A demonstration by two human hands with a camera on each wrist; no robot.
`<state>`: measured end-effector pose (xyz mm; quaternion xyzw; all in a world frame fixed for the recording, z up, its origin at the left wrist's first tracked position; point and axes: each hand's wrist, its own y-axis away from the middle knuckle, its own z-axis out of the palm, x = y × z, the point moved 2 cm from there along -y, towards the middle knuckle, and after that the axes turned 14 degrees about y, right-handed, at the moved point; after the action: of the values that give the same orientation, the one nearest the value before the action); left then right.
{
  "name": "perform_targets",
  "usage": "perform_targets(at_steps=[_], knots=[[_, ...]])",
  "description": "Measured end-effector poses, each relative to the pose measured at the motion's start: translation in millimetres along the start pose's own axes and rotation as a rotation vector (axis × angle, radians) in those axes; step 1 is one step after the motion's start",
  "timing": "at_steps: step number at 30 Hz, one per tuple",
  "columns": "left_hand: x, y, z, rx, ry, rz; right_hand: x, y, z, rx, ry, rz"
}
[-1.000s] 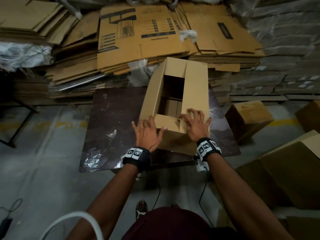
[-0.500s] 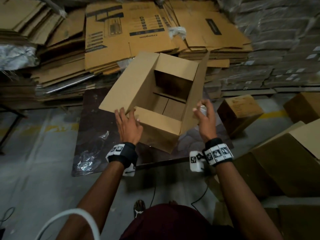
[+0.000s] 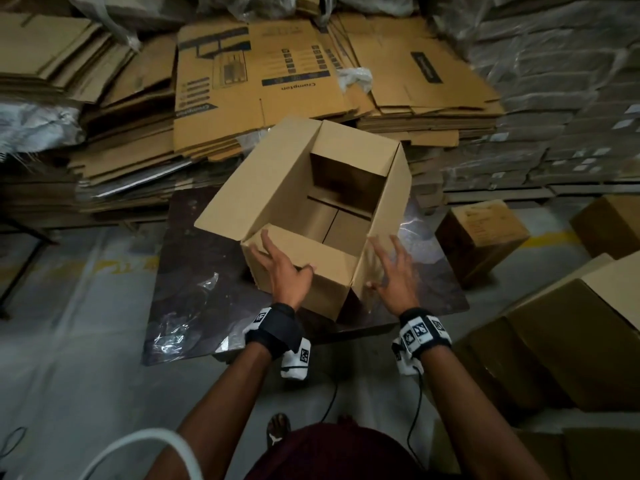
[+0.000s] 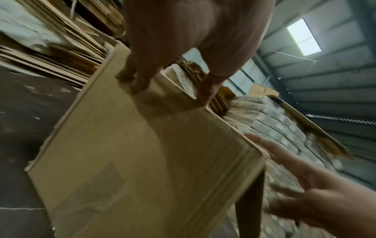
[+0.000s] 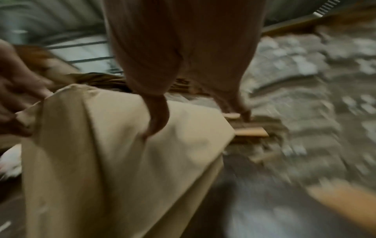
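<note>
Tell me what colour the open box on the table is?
Plain light brown, with no print; the cardboard box shows best in the head view.

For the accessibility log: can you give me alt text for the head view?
A person's left hand presses the near short flap of an open cardboard box over a dark table, while the right hand, fingers spread, meets the right long flap. Flattened cartons are stacked behind.
</note>
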<state>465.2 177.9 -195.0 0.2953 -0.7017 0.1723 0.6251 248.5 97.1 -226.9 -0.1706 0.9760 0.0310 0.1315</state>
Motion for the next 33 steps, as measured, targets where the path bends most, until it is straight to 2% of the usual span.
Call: perform_targets(at_steps=[3,8,14,18,20,23,26,29,33], knots=[[-5.0,-19.6,-18.6,-0.026,0.004,0.040,-14.4,-19.6,-14.7,-0.121,0.259,-0.212],[-20.8,-58.3,-68.6,-0.148,-0.004,0.098,-43.6,-20.5,-12.3,-0.065,0.330,-0.336],[-24.4,-79.2,-99.7,-0.046,-0.057,0.053,-86.6,-19.5,19.9,0.037,0.291,-0.204],[-20.0,-61.3,-91.1,-0.105,-0.214,0.027,-111.1,-26.7,30.0,0.050,0.190,-0.140],[-27.3,-55.2,-90.6,-0.092,-0.206,0.034,-120.5,-29.5,31.1,0.029,0.112,-0.118],[-37.4,-61.5,-97.7,-0.033,-0.110,0.047,-128.3,-33.3,25.2,0.038,-0.006,-0.153],[-41.2,-80.0,-107.1,-0.017,-0.099,0.068,-131.0,-42.5,18.0,0.043,0.026,-0.223],[-31.9,-98.3,-113.6,-0.042,-0.109,0.060,-141.5,-56.9,11.5,0.111,0.161,-0.196],[-30.8,-126.9,-120.0,-0.039,-0.120,0.041,-162.2,-74.0,1.9,0.054,0.051,-0.136]])
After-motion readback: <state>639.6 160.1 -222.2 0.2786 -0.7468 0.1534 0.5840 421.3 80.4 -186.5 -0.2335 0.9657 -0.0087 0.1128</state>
